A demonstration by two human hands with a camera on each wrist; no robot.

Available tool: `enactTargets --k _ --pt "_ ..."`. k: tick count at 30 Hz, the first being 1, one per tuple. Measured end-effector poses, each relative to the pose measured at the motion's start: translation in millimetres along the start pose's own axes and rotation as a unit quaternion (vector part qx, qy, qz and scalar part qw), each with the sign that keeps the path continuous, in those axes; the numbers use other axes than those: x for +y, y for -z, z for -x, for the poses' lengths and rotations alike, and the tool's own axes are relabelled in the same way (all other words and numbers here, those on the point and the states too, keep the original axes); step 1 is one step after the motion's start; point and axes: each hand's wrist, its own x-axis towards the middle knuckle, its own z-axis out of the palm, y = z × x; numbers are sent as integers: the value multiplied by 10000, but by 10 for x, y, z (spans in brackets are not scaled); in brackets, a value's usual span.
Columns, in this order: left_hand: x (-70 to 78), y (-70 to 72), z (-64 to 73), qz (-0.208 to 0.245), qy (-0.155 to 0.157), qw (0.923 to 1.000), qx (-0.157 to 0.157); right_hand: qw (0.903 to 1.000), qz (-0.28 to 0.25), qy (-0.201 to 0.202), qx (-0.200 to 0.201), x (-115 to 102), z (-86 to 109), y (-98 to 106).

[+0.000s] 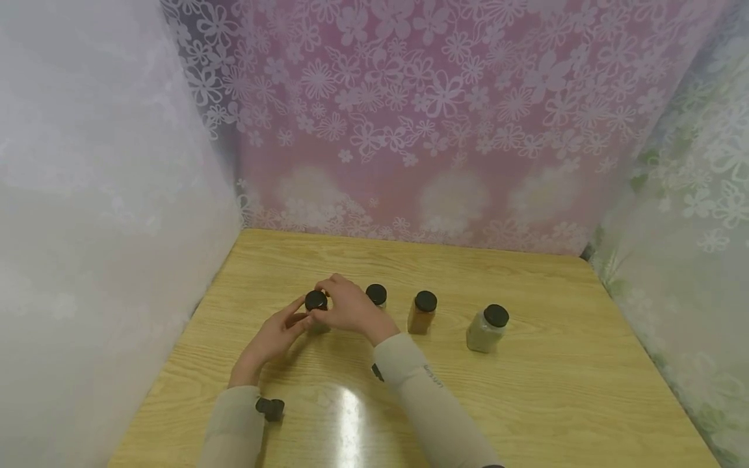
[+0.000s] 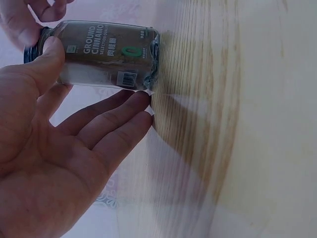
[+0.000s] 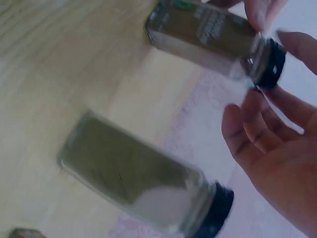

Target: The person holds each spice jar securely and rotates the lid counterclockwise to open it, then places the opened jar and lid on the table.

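A clear jar of ground cinnamon (image 2: 106, 54) with a black lid (image 1: 316, 299) stands upright at the left of the table, its base at the wood. My left hand (image 1: 275, 336) pinches it near the neck between thumb and index finger; the other fingers (image 2: 114, 119) extend straight beside the glass. From the other side my right hand (image 1: 351, 307) holds the black lid, thumb and fingertips around its edge in the right wrist view. A second jar (image 3: 129, 166) of greenish-brown powder is close to the right hand, its body mostly hidden behind that hand in the head view.
To the right stand a jar of orange-brown powder (image 1: 421, 320) and a jar with pale contents (image 1: 484, 335), both black-lidded. The wood-grain table (image 1: 550, 390) meets a pink floral curtain (image 1: 409, 162) at the back, with pale sheets at both sides.
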Motion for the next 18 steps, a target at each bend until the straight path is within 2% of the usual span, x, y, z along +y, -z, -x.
enactTargets --k 5,9,14,18 --pt "-23 -29 -5 -42 -50 10000 21 9992 -31 15 399 -1 -6 -139" --pt "-23 -47 -4 38 76 10000 46 9964 -544 -17 652 17 12 -182" --pt "-19 -25 -1 56 129 9999 66 9919 -1109 9 624 60 15 -159" --pt "-20 -9 4 -14 100 9999 75 9914 -1127 -191 640 64 21 -170"
